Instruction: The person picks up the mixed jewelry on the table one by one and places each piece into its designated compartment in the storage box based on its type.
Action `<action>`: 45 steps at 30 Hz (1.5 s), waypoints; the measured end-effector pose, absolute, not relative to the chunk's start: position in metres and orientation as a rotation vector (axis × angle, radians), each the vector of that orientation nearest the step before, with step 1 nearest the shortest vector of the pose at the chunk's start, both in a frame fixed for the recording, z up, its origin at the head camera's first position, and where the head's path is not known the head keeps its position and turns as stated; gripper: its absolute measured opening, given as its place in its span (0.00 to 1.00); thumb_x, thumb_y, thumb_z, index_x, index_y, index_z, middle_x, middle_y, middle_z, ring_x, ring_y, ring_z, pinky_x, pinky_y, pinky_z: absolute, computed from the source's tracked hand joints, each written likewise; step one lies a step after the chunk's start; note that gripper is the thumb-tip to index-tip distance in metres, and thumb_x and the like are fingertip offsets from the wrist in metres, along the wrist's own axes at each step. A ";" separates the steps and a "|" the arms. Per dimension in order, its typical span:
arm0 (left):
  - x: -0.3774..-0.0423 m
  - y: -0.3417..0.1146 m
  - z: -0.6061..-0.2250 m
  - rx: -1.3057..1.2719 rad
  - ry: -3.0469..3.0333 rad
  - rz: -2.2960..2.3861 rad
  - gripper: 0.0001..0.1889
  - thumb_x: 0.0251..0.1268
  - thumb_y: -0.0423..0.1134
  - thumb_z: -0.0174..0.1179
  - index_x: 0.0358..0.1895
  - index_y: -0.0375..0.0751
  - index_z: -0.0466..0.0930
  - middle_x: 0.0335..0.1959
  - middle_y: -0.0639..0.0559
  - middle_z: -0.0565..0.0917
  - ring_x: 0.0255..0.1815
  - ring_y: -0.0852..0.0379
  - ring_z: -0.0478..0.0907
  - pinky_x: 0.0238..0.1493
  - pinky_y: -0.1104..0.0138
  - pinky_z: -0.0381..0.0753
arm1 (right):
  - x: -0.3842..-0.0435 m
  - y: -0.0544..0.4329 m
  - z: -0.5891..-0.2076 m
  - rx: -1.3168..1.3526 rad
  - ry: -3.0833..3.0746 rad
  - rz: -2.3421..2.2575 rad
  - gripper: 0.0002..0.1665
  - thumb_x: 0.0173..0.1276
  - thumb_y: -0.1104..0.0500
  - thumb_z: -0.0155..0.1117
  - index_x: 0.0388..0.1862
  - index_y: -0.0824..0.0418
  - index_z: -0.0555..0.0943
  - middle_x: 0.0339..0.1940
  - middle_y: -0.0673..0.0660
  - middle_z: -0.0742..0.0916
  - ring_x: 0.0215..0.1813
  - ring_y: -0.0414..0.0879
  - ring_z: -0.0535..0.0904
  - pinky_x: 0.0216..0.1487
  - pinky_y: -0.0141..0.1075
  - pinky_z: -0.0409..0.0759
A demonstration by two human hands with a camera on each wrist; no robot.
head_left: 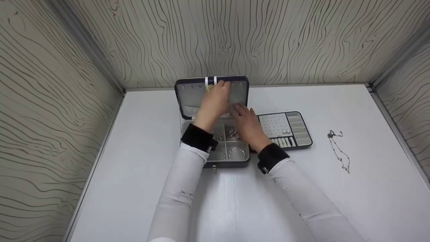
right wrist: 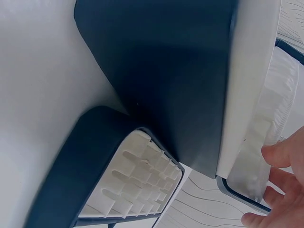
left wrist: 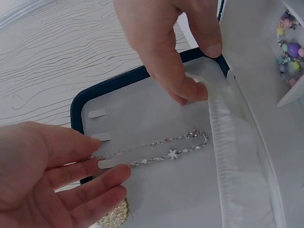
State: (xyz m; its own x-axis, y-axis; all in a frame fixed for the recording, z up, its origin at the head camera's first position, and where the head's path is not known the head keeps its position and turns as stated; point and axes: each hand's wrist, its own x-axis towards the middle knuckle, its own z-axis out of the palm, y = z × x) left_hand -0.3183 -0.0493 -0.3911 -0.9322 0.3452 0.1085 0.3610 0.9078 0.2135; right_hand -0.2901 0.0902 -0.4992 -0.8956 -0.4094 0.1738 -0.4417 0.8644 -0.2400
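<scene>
White tabletop (head_left: 144,141); my left hand (head_left: 215,102) pinches the chain (left wrist: 173,154); my right hand (head_left: 248,126) grips the pocket (left wrist: 244,166), probably keeping it open.

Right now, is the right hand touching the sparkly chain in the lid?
Apart: in the left wrist view, grey lining shows between the right hand and the chain.

One chain (left wrist: 173,154) is at the left hand (head_left: 216,99), a second chain (head_left: 331,134) right of the right hand (head_left: 248,125), one box (head_left: 231,164) at both, one tray (head_left: 299,147) just rightward.
</scene>
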 end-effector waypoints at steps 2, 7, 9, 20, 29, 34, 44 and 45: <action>-0.318 -0.049 -0.392 -0.563 -2.996 -0.305 0.27 0.63 0.31 0.61 0.67 0.35 0.70 0.63 0.41 0.74 0.56 0.48 0.78 0.53 0.61 0.79 | -0.291 0.090 -0.499 0.669 -2.919 0.404 0.31 0.60 0.76 0.62 0.64 0.64 0.75 0.74 0.63 0.67 0.76 0.58 0.56 0.70 0.59 0.57; -0.317 -0.050 -0.394 -0.574 -2.977 -0.293 0.25 0.63 0.30 0.61 0.64 0.36 0.72 0.63 0.43 0.74 0.52 0.49 0.80 0.49 0.61 0.81 | -0.291 0.090 -0.501 0.667 -2.923 0.395 0.34 0.58 0.75 0.64 0.65 0.63 0.74 0.74 0.62 0.67 0.76 0.58 0.55 0.70 0.60 0.56; -0.317 -0.051 -0.395 -0.583 -2.968 -0.296 0.25 0.63 0.29 0.60 0.64 0.36 0.72 0.63 0.42 0.74 0.52 0.49 0.80 0.49 0.61 0.82 | -0.291 0.090 -0.501 0.665 -2.929 0.396 0.35 0.57 0.75 0.64 0.66 0.63 0.73 0.74 0.62 0.66 0.76 0.58 0.55 0.71 0.59 0.56; -0.311 -0.058 -0.401 -0.640 -2.916 -0.366 0.24 0.66 0.28 0.57 0.66 0.34 0.71 0.66 0.40 0.72 0.53 0.46 0.80 0.50 0.59 0.81 | -0.290 0.091 -0.503 0.677 -2.876 0.414 0.30 0.63 0.75 0.59 0.65 0.63 0.74 0.72 0.62 0.69 0.75 0.58 0.58 0.70 0.60 0.58; -0.307 -0.062 -0.408 -0.648 -2.922 -0.395 0.26 0.67 0.28 0.55 0.69 0.34 0.68 0.70 0.41 0.68 0.55 0.45 0.79 0.49 0.57 0.81 | -0.289 0.089 -0.503 0.673 -2.856 0.455 0.28 0.68 0.73 0.56 0.67 0.65 0.72 0.72 0.64 0.69 0.74 0.59 0.59 0.69 0.61 0.59; -0.307 -0.063 -0.411 -0.638 -2.928 -0.399 0.26 0.68 0.28 0.55 0.70 0.34 0.67 0.72 0.42 0.66 0.57 0.46 0.78 0.50 0.58 0.81 | -0.289 0.090 -0.501 0.658 -2.872 0.479 0.25 0.74 0.68 0.51 0.69 0.65 0.69 0.72 0.63 0.69 0.75 0.58 0.58 0.69 0.62 0.57; -0.305 -0.066 -0.414 -0.638 -2.921 -0.426 0.28 0.65 0.28 0.57 0.69 0.35 0.68 0.74 0.43 0.63 0.52 0.45 0.81 0.48 0.59 0.82 | -0.287 0.092 -0.499 0.632 -2.922 0.522 0.31 0.73 0.68 0.53 0.74 0.61 0.66 0.76 0.61 0.64 0.77 0.57 0.53 0.72 0.60 0.51; -0.304 -0.066 -0.414 -0.638 -2.919 -0.428 0.27 0.66 0.28 0.56 0.69 0.35 0.68 0.74 0.43 0.63 0.51 0.45 0.81 0.47 0.60 0.82 | -0.286 0.093 -0.498 0.632 -2.922 0.525 0.30 0.73 0.68 0.53 0.74 0.61 0.66 0.76 0.61 0.64 0.77 0.57 0.53 0.72 0.60 0.52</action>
State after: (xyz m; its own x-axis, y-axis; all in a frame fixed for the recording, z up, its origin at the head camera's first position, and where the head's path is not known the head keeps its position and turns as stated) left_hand -0.3044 -0.0656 -0.4141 -0.9033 0.3901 0.1785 0.4249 0.8709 0.2470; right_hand -0.2858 0.0925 -0.4985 -0.9079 -0.3816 0.1735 -0.4181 0.8538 -0.3101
